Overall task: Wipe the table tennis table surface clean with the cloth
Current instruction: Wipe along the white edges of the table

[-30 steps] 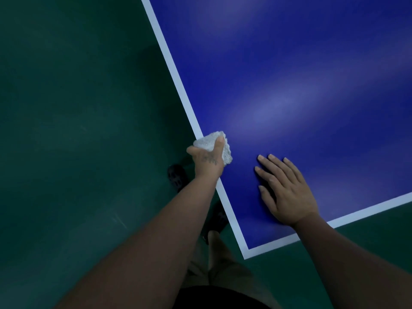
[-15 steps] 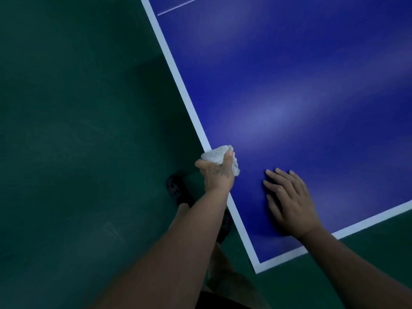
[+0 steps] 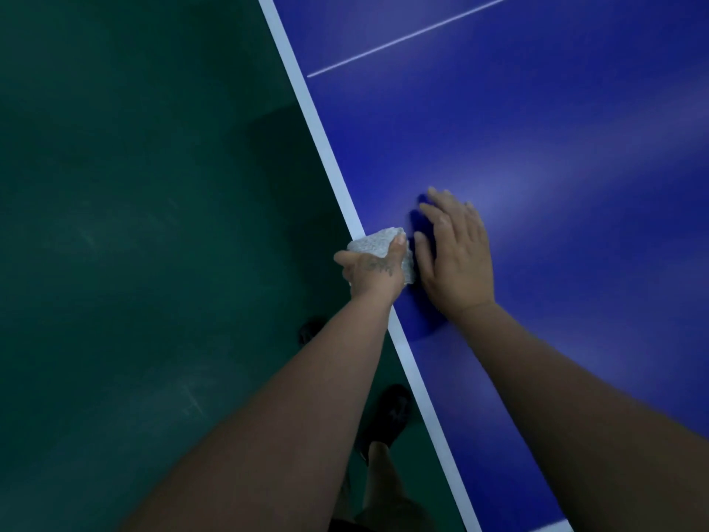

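The blue table tennis table (image 3: 537, 155) fills the right of the view, with a white border line along its left edge. My left hand (image 3: 372, 272) grips a bunched white cloth (image 3: 374, 243) right at that edge, on the white line. My right hand (image 3: 454, 251) lies flat on the blue surface just right of the cloth, fingers straight and pointing away from me. Part of the cloth is hidden under my left hand.
Dark green floor (image 3: 134, 224) lies left of the table. My feet in dark sandals (image 3: 387, 420) stand on it close to the table's edge. A thin white centre line (image 3: 414, 32) crosses the table at the top. The near corner sits at the bottom right.
Both hands have moved further along the table's left edge, away from the near corner. My right hand has come closer to the cloth. The thin centre line has come into view.
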{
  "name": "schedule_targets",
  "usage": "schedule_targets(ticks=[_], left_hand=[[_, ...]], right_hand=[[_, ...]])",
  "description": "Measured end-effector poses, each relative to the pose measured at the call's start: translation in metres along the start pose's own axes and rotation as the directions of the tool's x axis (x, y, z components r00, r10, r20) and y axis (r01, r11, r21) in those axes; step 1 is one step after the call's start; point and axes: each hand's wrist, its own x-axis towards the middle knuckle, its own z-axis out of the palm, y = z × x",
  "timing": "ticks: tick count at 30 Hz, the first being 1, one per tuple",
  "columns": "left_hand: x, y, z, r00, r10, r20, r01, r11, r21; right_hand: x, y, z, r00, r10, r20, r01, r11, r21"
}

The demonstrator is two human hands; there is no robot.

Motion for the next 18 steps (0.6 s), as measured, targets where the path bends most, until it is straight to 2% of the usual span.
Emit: schedule_targets(ticks=[6, 12, 18], left_hand=[[0.038, 0.06, -0.016, 1.0, -0.02, 0.008, 0.02, 0.999, -0.024], [0.069, 0.107, -0.026, 1.0, -0.024, 0.019, 0.024, 1.0, 0.005], [0.094, 0.155, -0.04, 1.0, -0.014, 0.016, 0.014, 0.999, -0.045]], right_hand=[[0.076, -0.004, 0.032, 0.998, 0.012, 0.059, -0.006, 0.995, -0.098], [0.083, -0.007, 0.032, 0.998, 0.023, 0.06, -0.017, 0.995, -0.101], [0.088, -0.008, 0.032, 0.998, 0.037, 0.053, -0.031, 0.994, -0.106]])
